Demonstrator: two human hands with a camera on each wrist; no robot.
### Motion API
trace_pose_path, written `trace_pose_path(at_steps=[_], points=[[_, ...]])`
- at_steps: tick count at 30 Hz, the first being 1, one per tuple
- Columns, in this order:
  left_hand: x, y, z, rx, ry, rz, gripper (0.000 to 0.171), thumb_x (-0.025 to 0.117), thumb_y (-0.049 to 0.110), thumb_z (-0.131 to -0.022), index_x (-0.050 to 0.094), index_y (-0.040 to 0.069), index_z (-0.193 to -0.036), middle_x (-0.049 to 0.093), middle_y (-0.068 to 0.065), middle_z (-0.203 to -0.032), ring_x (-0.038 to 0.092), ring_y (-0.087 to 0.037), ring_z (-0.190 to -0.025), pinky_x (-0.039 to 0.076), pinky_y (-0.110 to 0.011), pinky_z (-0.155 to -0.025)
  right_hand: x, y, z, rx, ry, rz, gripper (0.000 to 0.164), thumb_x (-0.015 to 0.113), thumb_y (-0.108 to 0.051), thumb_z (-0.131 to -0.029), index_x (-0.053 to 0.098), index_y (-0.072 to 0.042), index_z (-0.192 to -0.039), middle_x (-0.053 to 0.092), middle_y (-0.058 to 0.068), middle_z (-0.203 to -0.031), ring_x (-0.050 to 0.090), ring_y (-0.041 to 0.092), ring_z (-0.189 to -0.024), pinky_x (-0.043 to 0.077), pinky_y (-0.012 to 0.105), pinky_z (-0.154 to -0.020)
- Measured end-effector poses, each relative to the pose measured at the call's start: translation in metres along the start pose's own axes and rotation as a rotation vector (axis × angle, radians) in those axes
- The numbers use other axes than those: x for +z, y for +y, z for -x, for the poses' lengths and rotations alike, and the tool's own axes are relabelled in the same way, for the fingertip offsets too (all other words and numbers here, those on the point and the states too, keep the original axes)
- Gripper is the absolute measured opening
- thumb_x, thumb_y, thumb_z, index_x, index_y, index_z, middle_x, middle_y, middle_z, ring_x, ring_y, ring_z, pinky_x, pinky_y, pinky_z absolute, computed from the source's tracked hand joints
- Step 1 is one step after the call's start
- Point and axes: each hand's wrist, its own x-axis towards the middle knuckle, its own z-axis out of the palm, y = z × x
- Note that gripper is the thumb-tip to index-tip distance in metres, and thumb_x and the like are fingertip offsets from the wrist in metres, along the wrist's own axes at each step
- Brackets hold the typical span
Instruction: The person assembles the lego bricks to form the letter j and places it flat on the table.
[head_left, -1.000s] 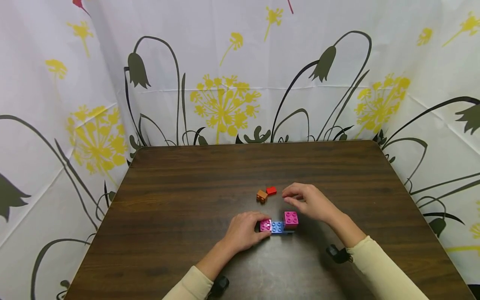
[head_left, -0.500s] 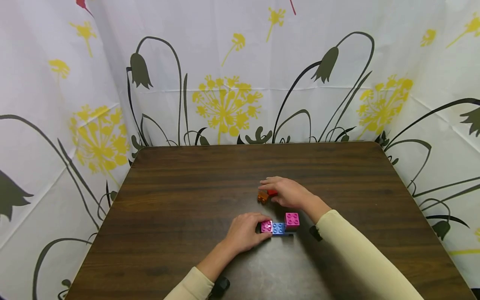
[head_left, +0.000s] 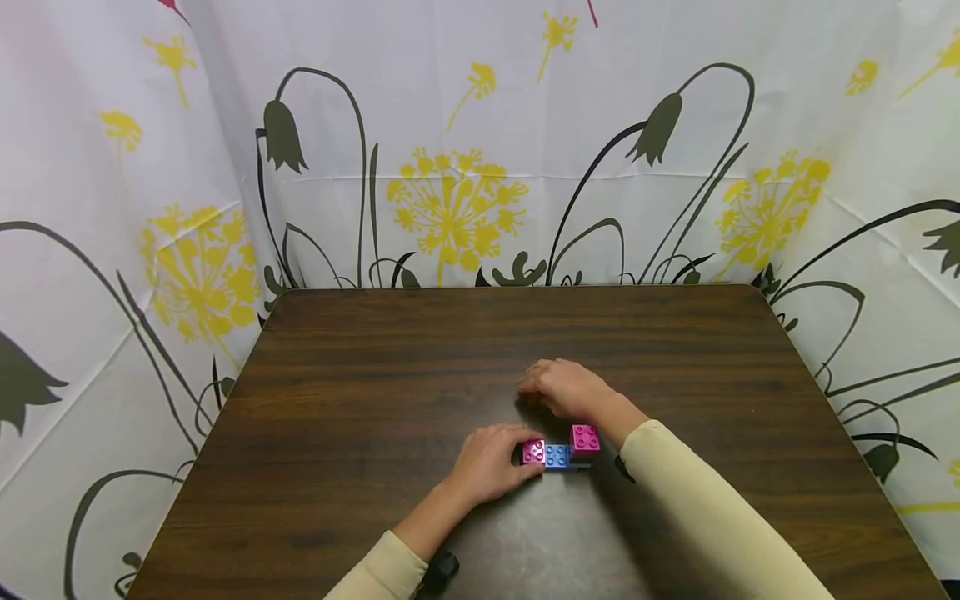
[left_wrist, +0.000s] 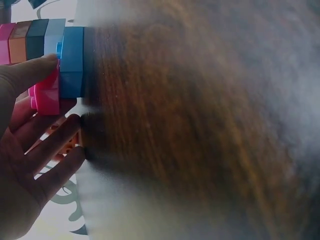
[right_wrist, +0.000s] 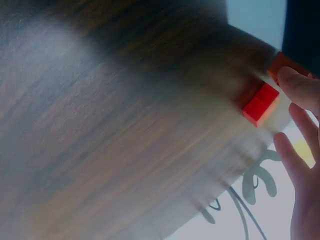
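Observation:
My left hand [head_left: 489, 463] pinches the near end of a toy-brick build, thumb on one side and fingers on the other, at a pink brick [head_left: 533, 452]. Beside that sits a blue brick [head_left: 557, 456], and a stack topped by another pink brick [head_left: 585, 437] rises at the right end. The left wrist view shows brown, dark and light blue layers in this stack. Further back, my right hand [head_left: 570, 390] holds an orange brick [right_wrist: 281, 66] with its thumb against it; the fingertips' far side is hidden. A red brick [right_wrist: 261, 105] lies on the table close by.
The dark wood table [head_left: 360, 417] carries all the bricks. Behind its far edge hangs a white curtain [head_left: 480, 125] with grey and yellow flowers. Black wrist cameras sit at the sleeves, the left one [head_left: 442, 571] low in the head view.
My right hand has moved left over the orange and red bricks, hiding them in the head view, and has closed its fingers on the orange one. The left hand stays at the build.

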Motion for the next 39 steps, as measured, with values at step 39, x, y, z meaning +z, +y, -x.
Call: trace_pose_path(at_steps=[39], points=[[0.003,-0.001,-0.001,-0.002,0.003,0.002,0.037,0.077,0.045,-0.082,0.074,0.026,-0.113,0.07,0.011,-0.107,0.065,-0.01,-0.097,0.052,-0.035,-0.077,-0.04,-0.049,0.121,0.149,0.481,-0.455,0.03,0.083,-0.005,-0.076,0.069,-0.019,-0.098,0.065,-0.008,-0.112,0.063,0.01,-0.099,0.055,0.039,-0.082]])
